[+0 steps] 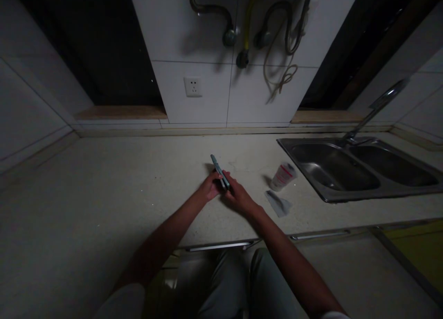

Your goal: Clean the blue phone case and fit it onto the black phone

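Observation:
Over the counter, in dim light, my two hands hold a slim blue-green phone [217, 165], seen nearly edge-on and tilted. My left hand [209, 187] closes on its lower left side, with the thumb near a pale strip along the phone. On the right side, the fingers of my right hand [238, 195] wrap its lower end. How the fingertips sit behind it is hidden. A white tub with red print [284, 176] stands to the right of my right hand. In front of the tub lies a small grey cloth [278, 204], apart from both hands.
The pale countertop [131, 185] runs along a tiled wall. A double steel sink [320, 200] with a tall faucet [377, 104] is set in at the right. Hoses [247, 21] and a power socket [193, 87] are on the wall. Drawer handles [221, 247] line the front edge.

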Demonstrator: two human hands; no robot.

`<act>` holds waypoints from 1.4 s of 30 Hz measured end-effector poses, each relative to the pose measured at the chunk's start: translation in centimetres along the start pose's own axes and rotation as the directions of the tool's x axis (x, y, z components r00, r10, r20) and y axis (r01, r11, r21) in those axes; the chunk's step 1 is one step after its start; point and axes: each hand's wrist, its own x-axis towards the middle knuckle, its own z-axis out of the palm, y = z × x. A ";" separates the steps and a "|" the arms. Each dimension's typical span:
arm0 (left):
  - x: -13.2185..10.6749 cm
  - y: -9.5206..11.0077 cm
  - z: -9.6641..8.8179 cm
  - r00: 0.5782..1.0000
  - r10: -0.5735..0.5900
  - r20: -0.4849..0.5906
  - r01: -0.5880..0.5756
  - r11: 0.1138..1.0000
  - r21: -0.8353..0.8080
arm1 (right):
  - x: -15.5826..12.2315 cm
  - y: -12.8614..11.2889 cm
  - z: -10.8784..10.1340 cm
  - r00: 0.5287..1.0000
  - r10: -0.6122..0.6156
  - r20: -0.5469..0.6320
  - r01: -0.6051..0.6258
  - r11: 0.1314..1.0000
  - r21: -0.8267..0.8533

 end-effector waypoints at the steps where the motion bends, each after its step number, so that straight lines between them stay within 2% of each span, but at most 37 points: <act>1: 0.0 0.0 -0.1 1.000 -0.009 0.012 0.009 1.000 0.010 | 0.0 -0.1 -0.2 1.000 0.019 0.019 -0.019 1.000 -0.004; 7: 0.0 0.5 -0.7 0.989 -0.103 0.109 0.089 0.988 0.130 | -0.6 -0.3 -1.6 1.000 0.020 -0.008 -0.021 1.000 -0.023; 11: 0.2 0.6 -1.1 0.983 -0.131 0.126 0.113 0.984 0.139 | -1.3 -0.2 -2.1 0.997 0.056 -0.047 -0.059 0.996 -0.064; 17: 0.7 1.1 -1.6 0.964 -0.206 0.169 0.182 0.972 0.148 | -1.5 0.0 -2.0 1.000 -0.011 -0.005 0.010 0.984 -0.177; 23: 1.0 1.5 -2.0 0.950 -0.237 0.204 0.210 0.967 0.144 | -1.3 -0.3 -1.5 0.998 -0.059 0.018 0.061 0.939 -0.339; 33: 1.6 1.1 -2.7 0.947 -0.227 0.226 0.198 0.970 0.144 | -1.4 -0.9 -2.0 0.992 -0.125 0.027 0.126 0.913 -0.388; 37: 1.5 1.1 -2.9 0.937 -0.208 0.281 0.174 0.974 0.143 | -1.5 -0.8 -1.9 0.971 -0.239 -0.003 0.216 0.882 -0.419; 42: 0.5 1.5 -2.1 0.923 -0.124 0.365 0.086 0.989 0.117 | -1.5 -0.6 -1.9 0.883 -0.457 -0.107 0.361 0.808 -0.466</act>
